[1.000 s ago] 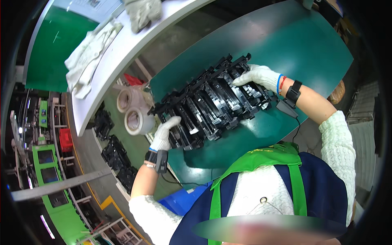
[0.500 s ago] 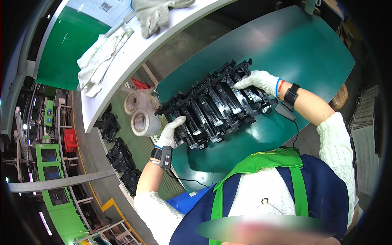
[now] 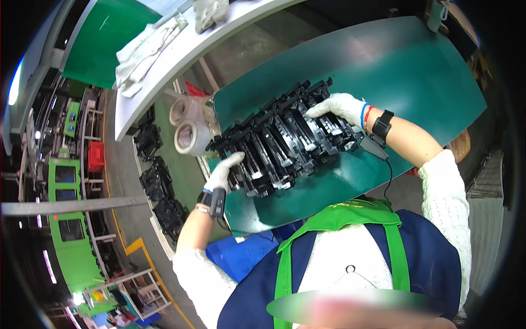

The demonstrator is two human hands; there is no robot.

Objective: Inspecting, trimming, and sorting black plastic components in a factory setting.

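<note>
A row of several black molded plastic parts (image 3: 282, 141), standing side by side, is held between my two white-gloved hands over the green table. My left hand (image 3: 222, 171) is closed on the row's left end, with the thumb on top, near the table's left edge. At the right end my right hand (image 3: 341, 108) grips the row, thumb over the upper side and the other fingers partly hidden. Whether the parts rest on the table or are lifted slightly, I cannot tell.
The green table (image 3: 405, 71) extends to the right, with a grey-green bottle (image 3: 436, 17) at its far edge. Two clear film rolls (image 3: 192, 138) and more black parts (image 3: 156, 178) lie to the left. A white shelf (image 3: 164, 66) holds gloves; a blue bin (image 3: 241, 255) stands below.
Both hands have carried the row of black parts slightly left, toward the table's left edge. The view has also turned a little, and more of the blue bin shows.
</note>
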